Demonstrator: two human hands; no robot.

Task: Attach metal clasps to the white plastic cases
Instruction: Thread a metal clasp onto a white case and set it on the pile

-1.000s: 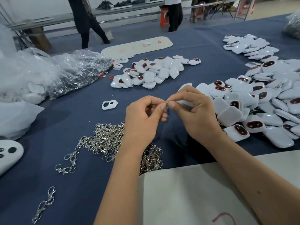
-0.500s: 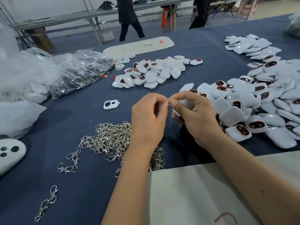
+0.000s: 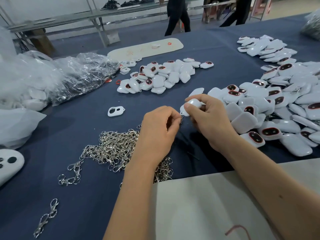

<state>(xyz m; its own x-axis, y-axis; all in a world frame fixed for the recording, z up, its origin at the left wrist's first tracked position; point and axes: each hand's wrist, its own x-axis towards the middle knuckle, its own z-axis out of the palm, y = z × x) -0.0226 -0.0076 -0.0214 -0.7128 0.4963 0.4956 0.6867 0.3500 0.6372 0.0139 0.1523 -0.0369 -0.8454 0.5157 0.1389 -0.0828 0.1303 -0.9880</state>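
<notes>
White case (image 3: 191, 106), now lifted & gripped by right hand (image 3: 210, 121), is met by clasp (image 3: 181, 119) pinched in left hand (image 3: 158, 134); attachment prob. underway.

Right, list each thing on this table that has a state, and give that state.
left hand: pinching a metal clasp
right hand: gripping a white case, lifted off the table
clasp pile: loose, tangled
lone white frame: lying flat, apart
plastic bag: crumpled, lying on its side
</notes>
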